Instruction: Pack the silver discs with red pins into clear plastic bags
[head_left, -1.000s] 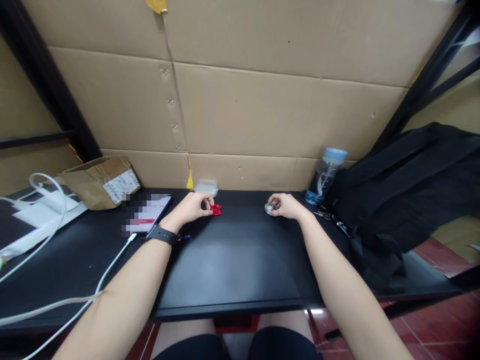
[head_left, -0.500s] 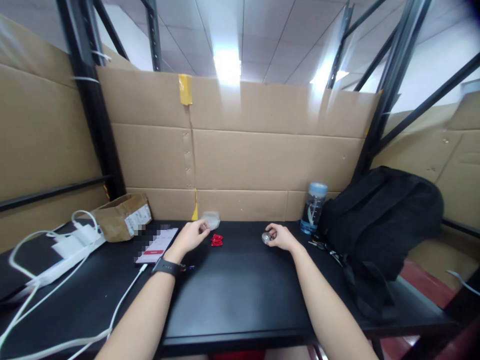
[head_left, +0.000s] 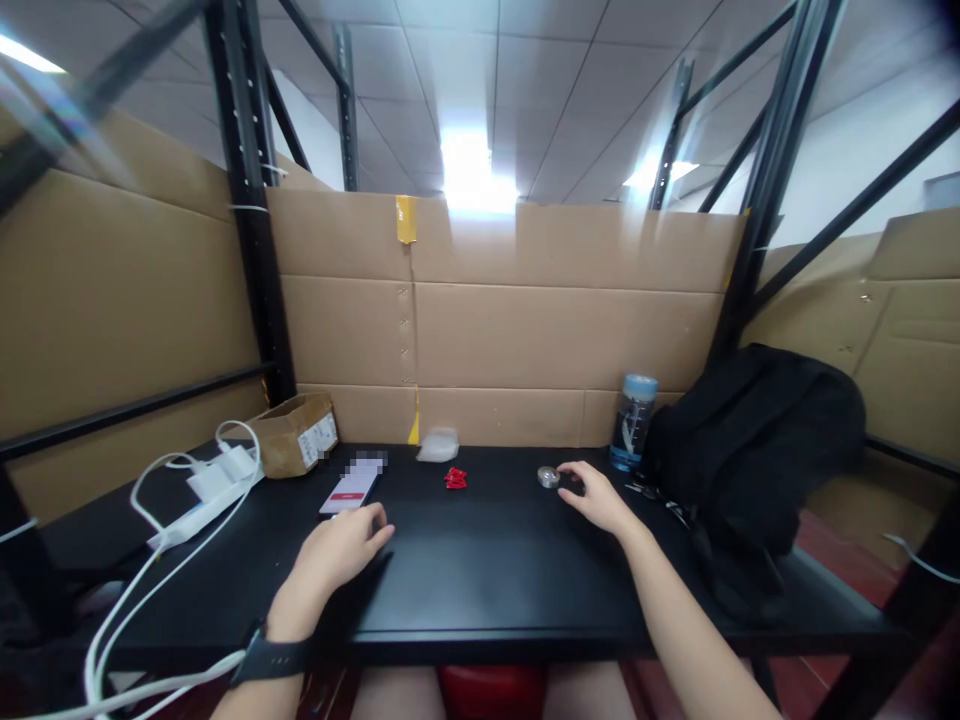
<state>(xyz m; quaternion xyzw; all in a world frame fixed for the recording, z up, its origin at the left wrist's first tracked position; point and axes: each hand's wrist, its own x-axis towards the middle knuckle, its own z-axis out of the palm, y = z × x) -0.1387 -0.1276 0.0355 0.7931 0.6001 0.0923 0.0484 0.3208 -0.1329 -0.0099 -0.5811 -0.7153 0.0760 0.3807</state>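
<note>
On the black table, a small round silvery tin [head_left: 548, 477] lies just left of my right hand [head_left: 596, 497], whose thumb and fingers are apart and hold nothing. My left hand [head_left: 339, 547], with a dark watch on the wrist, hovers over the table's front left part beside the phone [head_left: 352, 487]. Its fingers are loosely curled and apart, with nothing in them. Several red wrapped pieces [head_left: 455, 479] lie in a small heap between the hands. Behind them, against the cardboard, rests a translucent whitish pouch [head_left: 438, 445].
A blue-lidded bottle [head_left: 633, 422] and a black backpack [head_left: 757, 470] stand at the right, with keys beside them. At the left are an open cardboard box [head_left: 296, 437], a white power strip [head_left: 206, 510] and looping white cables. Cardboard panels [head_left: 555, 335] close off the back.
My left hand has left the whitish pouch and moved back toward the front left. The right hand has let go of the silvery tin and drawn slightly right. The camera view has shifted.
</note>
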